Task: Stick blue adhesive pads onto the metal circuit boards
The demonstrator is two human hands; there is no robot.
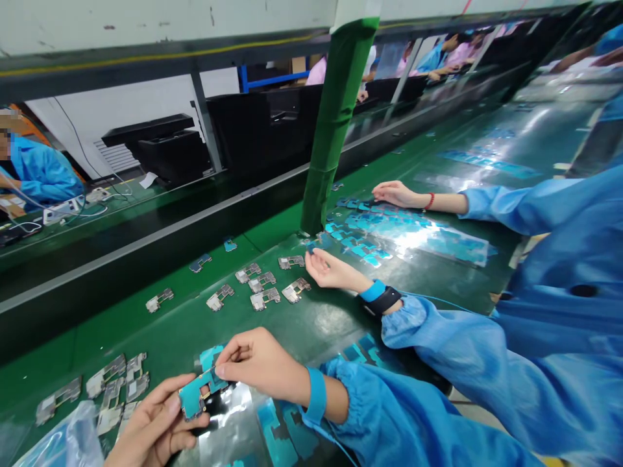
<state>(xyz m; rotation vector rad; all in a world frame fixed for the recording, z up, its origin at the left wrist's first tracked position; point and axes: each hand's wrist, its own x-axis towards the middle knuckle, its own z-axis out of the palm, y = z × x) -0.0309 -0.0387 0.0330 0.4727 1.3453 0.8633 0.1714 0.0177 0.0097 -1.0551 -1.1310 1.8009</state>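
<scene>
My left hand (158,425) holds a small circuit board (192,397) by its left edge, thumb on top and fingers beneath. Bright blue film covers the face of the board. At its upper right, my right hand (270,370) pinches a piece of blue film (210,357) between thumb and forefinger; how much of this piece sticks to the board I cannot tell. A blue strap is around my right wrist. Several bare metallic circuit boards (109,376) lie on the green bench left of my hands. Cut blue film pieces (277,431) rest below my right forearm.
A co-worker in blue sits at right, one hand (333,269) near more boards (265,298), the other (396,194) over blue film sheets (428,237). A green-wrapped post (335,130) rises from the bench. A clear plastic bag (73,434) lies at lower left.
</scene>
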